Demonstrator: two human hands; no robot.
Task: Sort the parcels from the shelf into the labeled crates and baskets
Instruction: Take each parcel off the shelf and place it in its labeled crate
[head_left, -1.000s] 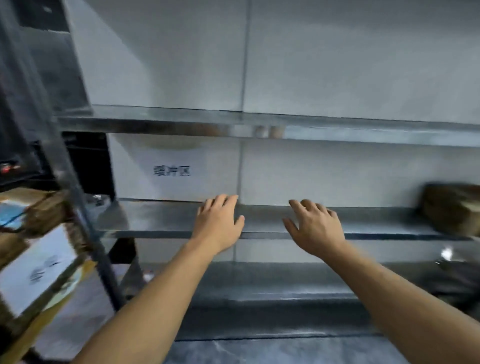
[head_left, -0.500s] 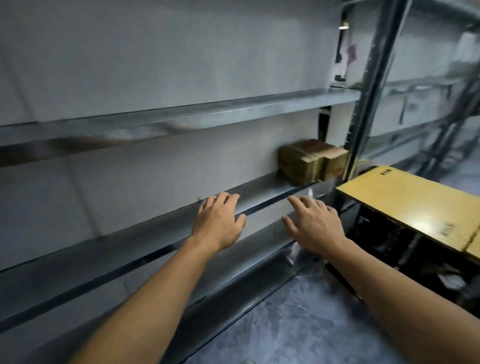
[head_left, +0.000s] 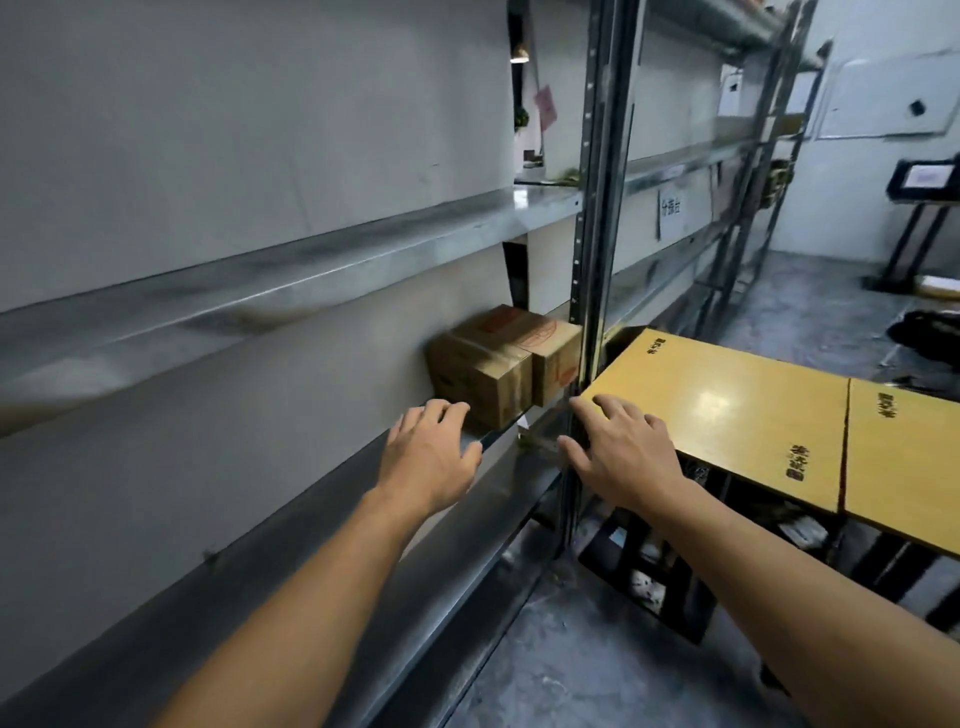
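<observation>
Two brown cardboard parcels stand side by side on the middle metal shelf (head_left: 311, 499), against the upright post. The nearer parcel (head_left: 480, 371) is larger; the smaller parcel (head_left: 553, 358) sits to its right. My left hand (head_left: 428, 457) reaches out with relaxed fingers, its fingertips just short of the nearer parcel's lower left corner. My right hand (head_left: 618, 454) is spread open in front of the post, to the right of the parcels. Neither hand holds anything.
A yellow tabletop (head_left: 727, 410) juts out to the right of the steel post (head_left: 587, 312), with dark crates (head_left: 644, 577) beneath it. More shelving (head_left: 727, 171) runs on toward the far wall. A grey concrete floor (head_left: 597, 660) lies below.
My view has swung right along the shelf, and the parcels have come closer. Both hands stay outstretched and empty, now near the parcels.
</observation>
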